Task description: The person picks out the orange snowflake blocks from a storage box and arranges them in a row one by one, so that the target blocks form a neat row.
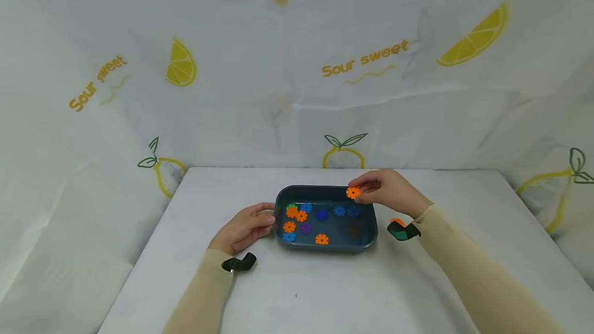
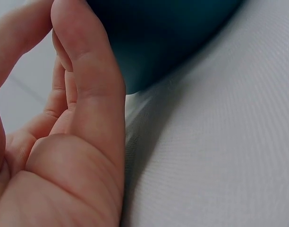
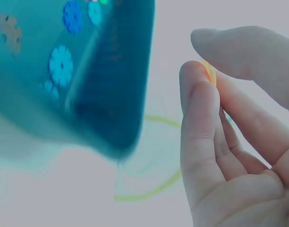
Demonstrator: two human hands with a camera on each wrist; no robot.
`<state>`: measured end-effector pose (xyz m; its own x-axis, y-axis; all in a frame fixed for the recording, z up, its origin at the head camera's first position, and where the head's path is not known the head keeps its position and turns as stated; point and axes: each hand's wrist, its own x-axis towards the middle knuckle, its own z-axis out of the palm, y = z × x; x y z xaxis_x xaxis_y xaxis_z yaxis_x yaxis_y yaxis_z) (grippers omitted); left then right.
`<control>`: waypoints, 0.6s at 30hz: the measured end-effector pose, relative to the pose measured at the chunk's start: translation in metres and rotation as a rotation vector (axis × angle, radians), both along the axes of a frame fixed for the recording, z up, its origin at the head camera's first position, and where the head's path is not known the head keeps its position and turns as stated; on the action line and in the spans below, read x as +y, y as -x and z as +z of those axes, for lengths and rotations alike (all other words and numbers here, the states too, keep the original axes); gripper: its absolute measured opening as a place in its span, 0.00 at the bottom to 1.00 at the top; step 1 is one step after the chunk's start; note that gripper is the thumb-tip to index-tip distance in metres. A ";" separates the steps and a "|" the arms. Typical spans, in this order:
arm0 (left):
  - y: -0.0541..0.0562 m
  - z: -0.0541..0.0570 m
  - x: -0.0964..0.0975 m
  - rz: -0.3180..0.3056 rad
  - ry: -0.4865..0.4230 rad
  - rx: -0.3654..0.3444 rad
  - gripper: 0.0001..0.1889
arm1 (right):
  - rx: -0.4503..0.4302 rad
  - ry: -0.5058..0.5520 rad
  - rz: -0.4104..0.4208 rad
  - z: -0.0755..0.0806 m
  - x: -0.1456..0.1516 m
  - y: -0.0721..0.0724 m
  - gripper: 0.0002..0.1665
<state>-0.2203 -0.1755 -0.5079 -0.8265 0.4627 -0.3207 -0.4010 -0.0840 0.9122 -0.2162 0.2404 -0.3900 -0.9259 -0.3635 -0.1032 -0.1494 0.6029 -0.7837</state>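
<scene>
My right hand (image 1: 385, 189) pinches an orange snowflake disc (image 1: 353, 193), a flat notched plastic building piece, over the back right corner of a dark blue-green tray (image 1: 325, 247). In the right wrist view the disc (image 3: 210, 73) shows only as a thin edge between thumb and fingers. My left hand (image 1: 246, 228) holds the tray's left edge with thumb and fingers; in the left wrist view, the fingertips' contact is partly hidden. Several snowflake discs lie in the tray: orange ones (image 1: 322, 239), blue ones (image 1: 340, 211), a purple one (image 1: 306, 228) and a green one (image 1: 292, 206).
The tray stands on a white-covered table (image 1: 297, 293). A small orange shape (image 1: 397, 221) shows behind the band device (image 1: 403, 231) at my right wrist. Behind the table hangs a white cloth (image 1: 241, 117) printed with lemons.
</scene>
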 end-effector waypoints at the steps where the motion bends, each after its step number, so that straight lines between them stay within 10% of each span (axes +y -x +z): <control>1: 0.000 -0.001 0.000 -0.005 -0.001 0.000 0.30 | 0.005 0.002 -0.021 0.000 0.007 -0.004 0.22; 18: -0.001 0.000 0.000 -0.031 -0.037 -0.024 0.23 | 0.038 -0.114 -0.267 -0.052 0.099 -0.059 0.25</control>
<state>-0.2197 -0.1753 -0.5075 -0.8041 0.4994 -0.3226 -0.4256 -0.1045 0.8989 -0.1574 0.3397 -0.4421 -0.9912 -0.0944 -0.0924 -0.0018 0.7086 -0.7056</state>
